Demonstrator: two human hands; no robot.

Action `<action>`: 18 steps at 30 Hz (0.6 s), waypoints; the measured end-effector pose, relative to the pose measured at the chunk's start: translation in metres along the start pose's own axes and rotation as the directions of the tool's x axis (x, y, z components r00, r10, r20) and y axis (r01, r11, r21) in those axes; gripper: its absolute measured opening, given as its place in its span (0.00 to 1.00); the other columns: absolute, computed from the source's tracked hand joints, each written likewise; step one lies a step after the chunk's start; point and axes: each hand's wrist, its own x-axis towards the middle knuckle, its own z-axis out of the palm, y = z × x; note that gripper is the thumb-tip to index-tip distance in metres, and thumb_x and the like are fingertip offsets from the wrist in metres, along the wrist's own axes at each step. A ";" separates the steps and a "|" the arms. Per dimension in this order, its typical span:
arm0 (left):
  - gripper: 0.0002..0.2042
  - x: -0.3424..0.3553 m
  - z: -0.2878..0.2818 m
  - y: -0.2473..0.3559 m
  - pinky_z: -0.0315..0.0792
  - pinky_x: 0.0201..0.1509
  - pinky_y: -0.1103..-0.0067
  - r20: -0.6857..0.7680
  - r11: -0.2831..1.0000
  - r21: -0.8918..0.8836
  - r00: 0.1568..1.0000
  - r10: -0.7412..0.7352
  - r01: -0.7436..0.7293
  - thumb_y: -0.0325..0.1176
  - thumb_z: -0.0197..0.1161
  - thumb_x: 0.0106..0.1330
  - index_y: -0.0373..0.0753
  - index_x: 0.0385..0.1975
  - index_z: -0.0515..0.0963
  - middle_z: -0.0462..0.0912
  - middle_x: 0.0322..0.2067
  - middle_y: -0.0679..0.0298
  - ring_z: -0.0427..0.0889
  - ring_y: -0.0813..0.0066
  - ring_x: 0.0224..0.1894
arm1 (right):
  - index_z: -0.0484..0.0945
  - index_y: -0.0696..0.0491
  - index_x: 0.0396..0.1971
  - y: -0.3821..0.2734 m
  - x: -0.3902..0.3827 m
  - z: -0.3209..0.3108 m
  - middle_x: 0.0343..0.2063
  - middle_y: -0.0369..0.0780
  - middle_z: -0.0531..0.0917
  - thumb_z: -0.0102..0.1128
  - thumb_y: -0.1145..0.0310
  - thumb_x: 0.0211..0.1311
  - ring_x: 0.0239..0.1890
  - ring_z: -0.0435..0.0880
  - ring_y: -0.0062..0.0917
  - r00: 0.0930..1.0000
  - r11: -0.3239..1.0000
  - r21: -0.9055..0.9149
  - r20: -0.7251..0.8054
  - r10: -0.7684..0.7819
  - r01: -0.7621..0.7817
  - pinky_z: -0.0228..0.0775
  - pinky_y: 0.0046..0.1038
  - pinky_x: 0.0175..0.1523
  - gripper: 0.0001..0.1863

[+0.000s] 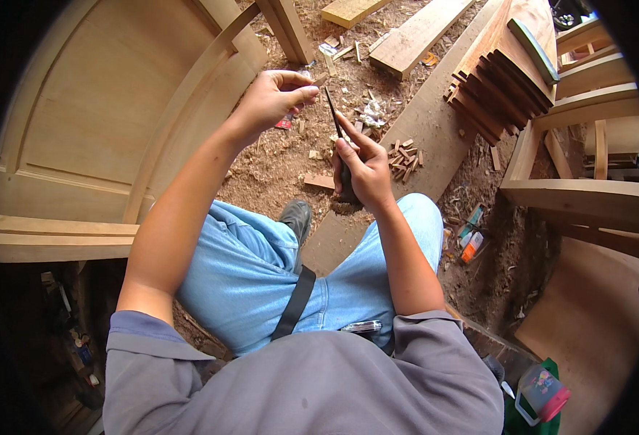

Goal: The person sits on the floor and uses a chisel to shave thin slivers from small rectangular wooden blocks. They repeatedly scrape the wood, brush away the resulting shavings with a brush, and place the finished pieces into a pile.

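My right hand is wrapped round a chisel. Its thin dark blade points up and away from me, and the dark handle ends in a worn, frayed butt above my lap. Just left of the blade's tip, my left hand is closed in a pinch. A small wooden piece shows at its fingertips, close to the tip; whether the two touch I cannot tell. Beyond my right hand, a pile of small wooden pegs lies on a long board.
A large panelled wooden door stands on the left. Thick planks and a stack of dark-ended boards lie ahead. Wooden frames fill the right. An orange-and-white bottle and a clear mug are at my right. Shavings cover the ground.
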 end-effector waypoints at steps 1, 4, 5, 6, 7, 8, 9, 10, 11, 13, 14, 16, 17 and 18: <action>0.10 0.001 0.000 -0.003 0.74 0.37 0.84 0.021 0.998 0.016 0.998 0.056 -0.057 0.35 0.67 0.67 0.35 0.42 0.83 0.87 0.34 0.66 0.82 0.84 0.34 | 0.66 0.53 0.69 0.003 -0.001 -0.001 0.17 0.32 0.73 0.52 0.72 0.74 0.12 0.69 0.14 0.999 0.999 0.025 0.043 -0.027 0.025 0.64 0.21 0.16 0.25; 0.09 0.004 0.002 -0.004 0.74 0.34 0.83 0.044 0.999 0.028 0.999 -0.031 0.029 0.33 0.67 0.67 0.34 0.39 0.84 0.87 0.31 0.65 0.81 0.83 0.32 | 0.67 0.53 0.69 0.010 -0.001 0.003 0.17 0.32 0.74 0.52 0.72 0.74 0.13 0.69 0.14 1.000 1.000 -0.007 -0.001 0.024 -0.024 0.65 0.20 0.16 0.24; 0.09 0.005 0.004 -0.002 0.75 0.36 0.83 0.034 0.998 0.059 0.999 0.022 -0.024 0.32 0.68 0.66 0.33 0.39 0.84 0.87 0.32 0.64 0.82 0.82 0.33 | 0.67 0.54 0.69 0.009 0.002 0.004 0.17 0.32 0.74 0.52 0.72 0.74 0.13 0.69 0.14 0.999 1.000 -0.002 -0.041 0.015 -0.015 0.65 0.20 0.16 0.24; 0.09 0.006 0.006 0.001 0.76 0.39 0.82 0.046 0.995 0.096 0.998 0.033 -0.038 0.31 0.68 0.65 0.32 0.39 0.83 0.86 0.32 0.64 0.82 0.81 0.34 | 0.67 0.53 0.68 0.006 0.005 0.004 0.18 0.32 0.75 0.52 0.72 0.74 0.13 0.70 0.14 0.999 1.000 0.009 -0.041 0.027 -0.027 0.65 0.20 0.16 0.24; 0.10 0.005 0.010 0.004 0.77 0.42 0.81 0.017 0.989 0.146 0.999 0.035 -0.037 0.30 0.69 0.65 0.30 0.40 0.83 0.86 0.32 0.63 0.83 0.80 0.35 | 0.68 0.53 0.68 0.001 0.010 0.001 0.19 0.33 0.75 0.52 0.72 0.74 0.13 0.70 0.14 0.994 0.995 0.031 -0.065 0.093 -0.091 0.65 0.20 0.16 0.24; 0.09 0.004 0.013 0.008 0.78 0.42 0.81 0.072 0.978 0.210 0.997 -0.016 0.000 0.30 0.69 0.64 0.30 0.37 0.84 0.87 0.31 0.61 0.84 0.79 0.33 | 0.69 0.54 0.67 -0.002 0.014 0.001 0.19 0.34 0.76 0.49 0.72 0.75 0.14 0.72 0.16 0.965 0.982 0.119 -0.204 0.167 -0.145 0.67 0.21 0.17 0.22; 0.09 -0.001 0.019 0.009 0.78 0.42 0.80 0.234 0.978 0.210 0.971 -0.050 0.000 0.32 0.70 0.63 0.31 0.35 0.84 0.87 0.31 0.61 0.84 0.77 0.34 | 0.66 0.54 0.68 -0.010 0.024 -0.012 0.18 0.35 0.76 0.46 0.72 0.76 0.14 0.73 0.18 0.837 0.944 0.296 -0.473 0.277 -0.145 0.70 0.23 0.17 0.23; 0.10 -0.005 0.026 0.009 0.78 0.42 0.80 0.271 0.973 0.229 0.962 -0.038 -0.027 0.33 0.70 0.63 0.31 0.35 0.84 0.87 0.31 0.60 0.85 0.77 0.34 | 0.62 0.51 0.70 -0.017 0.032 -0.026 0.19 0.35 0.75 0.44 0.72 0.76 0.14 0.73 0.19 0.727 0.964 0.252 -0.677 0.115 0.082 0.73 0.24 0.18 0.24; 0.10 -0.008 0.030 0.008 0.78 0.42 0.79 0.319 0.965 0.263 0.945 -0.072 -0.015 0.34 0.70 0.63 0.32 0.36 0.84 0.88 0.32 0.60 0.85 0.76 0.34 | 0.60 0.47 0.72 -0.020 0.036 -0.041 0.20 0.34 0.75 0.44 0.72 0.77 0.15 0.73 0.19 0.545 0.974 0.154 -0.837 0.040 0.165 0.72 0.24 0.19 0.26; 0.11 -0.007 0.028 0.007 0.78 0.39 0.79 0.181 0.982 0.188 0.983 -0.021 -0.013 0.34 0.69 0.64 0.32 0.38 0.84 0.87 0.32 0.62 0.83 0.79 0.33 | 0.58 0.44 0.73 -0.017 0.036 -0.065 0.20 0.36 0.75 0.44 0.71 0.77 0.15 0.73 0.19 0.582 0.977 0.126 -0.813 0.002 0.172 0.74 0.24 0.18 0.27; 0.10 -0.005 0.023 0.005 0.77 0.38 0.80 0.116 0.990 0.140 0.993 -0.007 -0.009 0.33 0.69 0.65 0.33 0.39 0.84 0.87 0.32 0.62 0.83 0.80 0.32 | 0.59 0.44 0.72 -0.009 0.036 -0.071 0.20 0.36 0.75 0.44 0.70 0.77 0.14 0.73 0.19 0.678 0.970 0.162 -0.735 -0.005 0.183 0.74 0.24 0.17 0.26; 0.10 0.001 0.011 0.001 0.75 0.35 0.82 0.004 0.996 0.084 0.999 -0.044 0.043 0.32 0.67 0.67 0.33 0.41 0.83 0.87 0.32 0.64 0.80 0.83 0.31 | 0.63 0.43 0.71 0.009 0.031 -0.070 0.19 0.36 0.76 0.46 0.70 0.76 0.13 0.74 0.20 0.830 0.958 0.272 -0.553 0.078 0.091 0.72 0.25 0.16 0.25; 0.09 0.005 0.006 -0.002 0.74 0.34 0.83 -0.016 0.996 0.084 0.999 -0.036 0.038 0.33 0.65 0.68 0.34 0.42 0.83 0.86 0.32 0.65 0.79 0.84 0.30 | 0.65 0.44 0.70 0.018 0.027 -0.065 0.19 0.37 0.77 0.47 0.70 0.76 0.13 0.74 0.19 0.923 0.983 0.168 -0.385 0.002 0.068 0.72 0.24 0.16 0.24; 0.10 0.010 0.002 -0.005 0.74 0.34 0.83 -0.019 0.998 0.049 0.999 -0.034 0.035 0.33 0.64 0.69 0.34 0.42 0.83 0.86 0.32 0.65 0.79 0.84 0.30 | 0.65 0.46 0.70 0.024 0.026 -0.057 0.19 0.37 0.77 0.49 0.70 0.75 0.13 0.74 0.19 0.943 0.993 0.116 -0.331 0.014 0.025 0.72 0.24 0.17 0.24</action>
